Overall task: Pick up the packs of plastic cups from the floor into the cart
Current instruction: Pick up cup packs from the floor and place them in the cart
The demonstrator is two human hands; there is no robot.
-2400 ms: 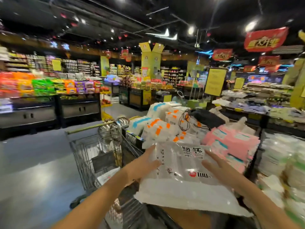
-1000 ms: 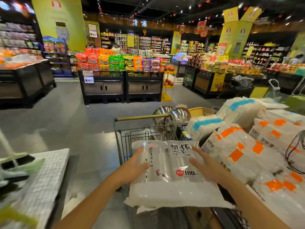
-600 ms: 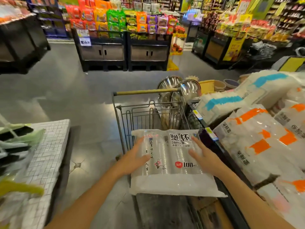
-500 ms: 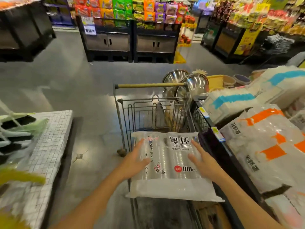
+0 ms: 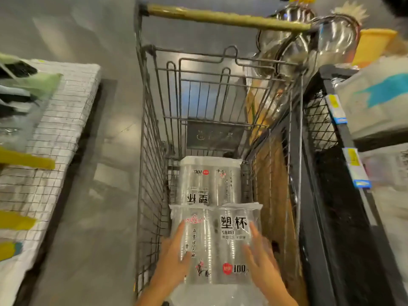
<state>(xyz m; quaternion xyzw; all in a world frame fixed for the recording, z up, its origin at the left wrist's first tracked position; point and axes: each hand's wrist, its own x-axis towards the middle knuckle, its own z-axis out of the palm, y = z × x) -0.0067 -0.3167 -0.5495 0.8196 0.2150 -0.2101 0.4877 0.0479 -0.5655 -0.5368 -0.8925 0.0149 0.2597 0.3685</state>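
I look down into a wire shopping cart point(image 5: 152, 151) with a yellow handle bar. One clear pack of plastic cups point(image 5: 207, 180) with black lettering lies flat on the cart bottom. A second, like pack point(image 5: 220, 244) sits low in the basket just in front of it, their edges overlapping. My left hand point(image 5: 174, 257) presses its left side with straight fingers. My right hand point(image 5: 262, 261), blurred, lies against its right side with fingers spread.
A black wire shelf point(image 5: 315, 195) holding bagged goods point(image 5: 375, 100) stands tight against the cart's right side. Steel bowls point(image 5: 331, 38) and a yellow tub point(image 5: 373, 45) lie beyond it. A white mesh-covered display point(image 5: 59, 129) stands at left, with grey floor point(image 5: 99, 195) between.
Both hands have carried the pack from the shelf side over the cart and lowered it below the rim into the basket. My view has tilted down into the cart.
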